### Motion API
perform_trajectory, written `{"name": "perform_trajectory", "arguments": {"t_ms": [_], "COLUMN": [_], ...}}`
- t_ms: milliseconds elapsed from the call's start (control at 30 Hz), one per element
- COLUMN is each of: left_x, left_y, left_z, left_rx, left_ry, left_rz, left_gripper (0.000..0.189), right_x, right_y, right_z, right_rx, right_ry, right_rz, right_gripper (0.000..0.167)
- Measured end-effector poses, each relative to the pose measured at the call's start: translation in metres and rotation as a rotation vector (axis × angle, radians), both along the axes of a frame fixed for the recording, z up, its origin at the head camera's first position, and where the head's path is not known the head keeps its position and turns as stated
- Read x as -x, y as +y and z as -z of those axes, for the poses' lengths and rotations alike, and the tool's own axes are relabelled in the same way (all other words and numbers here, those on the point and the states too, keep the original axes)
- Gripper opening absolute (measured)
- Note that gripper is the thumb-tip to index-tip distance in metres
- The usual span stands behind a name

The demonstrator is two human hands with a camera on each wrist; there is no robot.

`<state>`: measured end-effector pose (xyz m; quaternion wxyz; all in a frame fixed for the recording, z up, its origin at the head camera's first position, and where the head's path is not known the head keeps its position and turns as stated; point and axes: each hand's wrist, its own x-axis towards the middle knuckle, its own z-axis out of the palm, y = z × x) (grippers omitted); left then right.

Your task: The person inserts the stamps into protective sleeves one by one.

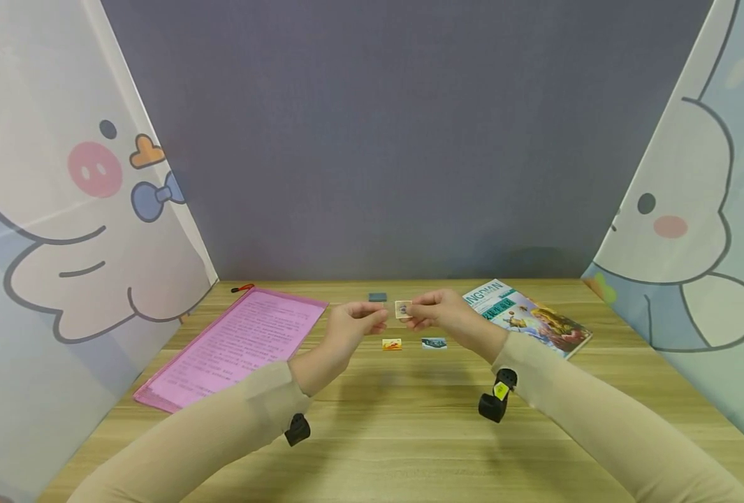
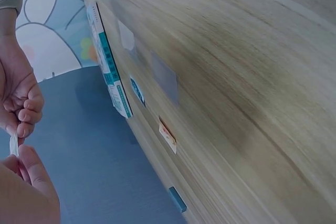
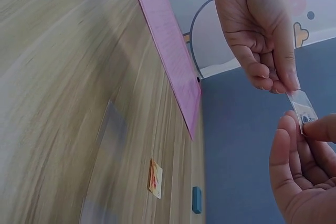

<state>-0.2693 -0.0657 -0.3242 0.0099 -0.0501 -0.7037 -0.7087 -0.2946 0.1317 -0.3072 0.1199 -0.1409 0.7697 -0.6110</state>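
Observation:
Both hands are raised above the table, close together. My left hand pinches one end of a small clear sleeve between thumb and fingertips. At the other end, my right hand pinches a small stamp-like card with a pale border and a dark picture. Thumb and fingers cover part of this card, which overlaps the sleeve in the right wrist view. On the table below lie a yellow-and-red picture card and a blue-toned picture card, side by side.
Two clear rectangular sleeves lie flat nearer the body. A small blue-grey block is behind the hands. A pink document folder lies at left, a magazine at right. Printed side panels and a grey back panel enclose the table.

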Motion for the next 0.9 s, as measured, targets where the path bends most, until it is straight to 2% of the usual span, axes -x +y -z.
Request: {"name": "perform_trajectory", "arguments": {"t_ms": [900], "left_x": [-0.0022], "left_y": [0.0011], "left_z": [0.0026], "left_rx": [0.024], "left_ry": [0.013], "left_rz": [-0.002], "left_gripper": [0.016], "right_x": [-0.0005], "right_y": [0.0022], "right_z": [0.0046], "right_rx": [0.028], "right_ry": [-0.009], "right_rz": [-0.008], "right_gripper": [0.019]}}
